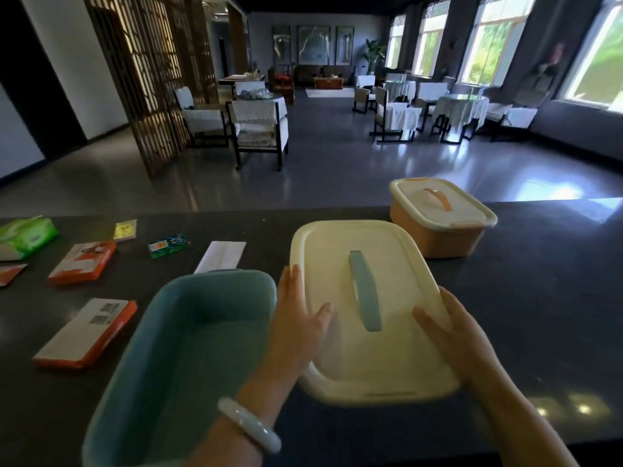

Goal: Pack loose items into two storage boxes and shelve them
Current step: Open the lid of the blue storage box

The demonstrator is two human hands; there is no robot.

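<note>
A blue storage box (188, 335) stands open and empty near the counter's front edge. Just right of it is its cream lid (397, 338) with a blue handle; whether the lid touches the counter cannot be told. My left hand (296, 318) grips the lid's left edge, thumb on top. My right hand (451, 335) grips its right edge the same way. An orange storage box (438, 242) with its lid closed sits farther back on the right. Loose items lie at the left: an orange-and-white packet (84, 332), another orange packet (82, 262) and a green tissue pack (25, 237).
The dark counter (539, 315) also holds a white envelope (220, 256), a small green box (168, 246), a yellow sachet (125, 229) and an orange packet's corner (10, 273) at the far left. Beyond it lies a dining room with chairs and tables.
</note>
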